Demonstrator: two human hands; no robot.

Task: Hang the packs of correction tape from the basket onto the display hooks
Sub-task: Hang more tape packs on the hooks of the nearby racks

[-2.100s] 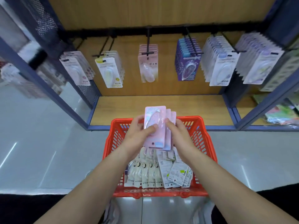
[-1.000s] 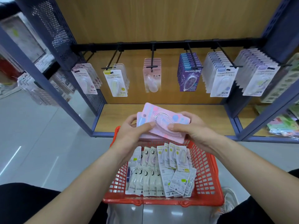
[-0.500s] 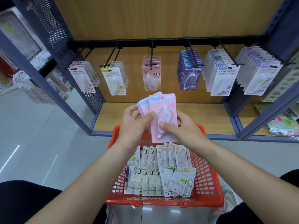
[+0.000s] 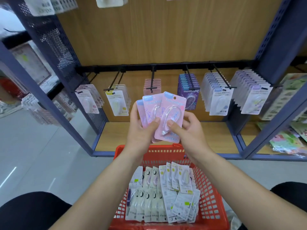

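head view | forward and down | close above basket | facing shelf

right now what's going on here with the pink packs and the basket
A person is stocking a shop display. The left hand and right hand hold a fan of three pink packs above the red basket, the right pinching the front one. None is on a hook yet; the centre hook, with similar pink packs, hangs beyond them. Many loose packs lie in the basket.
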